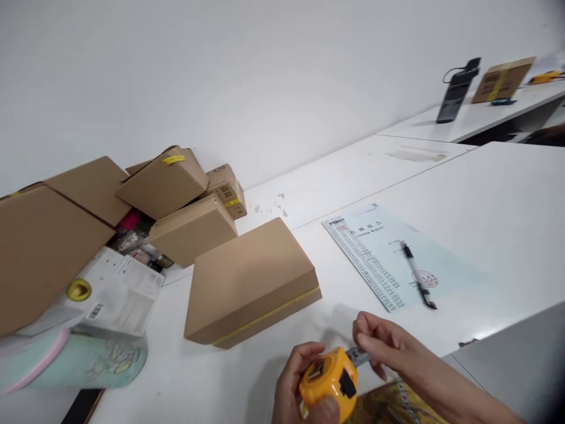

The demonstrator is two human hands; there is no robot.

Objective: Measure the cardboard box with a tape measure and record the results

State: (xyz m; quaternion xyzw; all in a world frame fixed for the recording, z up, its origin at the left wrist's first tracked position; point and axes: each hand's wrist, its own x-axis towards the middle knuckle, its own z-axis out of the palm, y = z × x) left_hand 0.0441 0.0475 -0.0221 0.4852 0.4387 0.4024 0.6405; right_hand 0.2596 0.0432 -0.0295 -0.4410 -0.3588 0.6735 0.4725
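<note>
My left hand (293, 386) is wrapped round a yellow tape measure (331, 383) with a black button on its side. A short length of metal tape (356, 355) sticks out from its case. The thumb and fingers of my right hand (384, 347) pinch the end of that tape. Just beyond my hands lies a closed cardboard box (253, 282), with yellow tape along its near side. To the right, a pale blue printed report (375, 253) rests flat on the white table, and a black pen (417, 274) lies across it.
Several cardboard boxes (163, 182) are piled at the left. A mint-green bottle (106, 359) with a pink band and a small tape roll (79, 290) are near them. On the far right stand a dark bottle (457, 94) and another carton (503, 80). A white wall (282, 88) rises behind.
</note>
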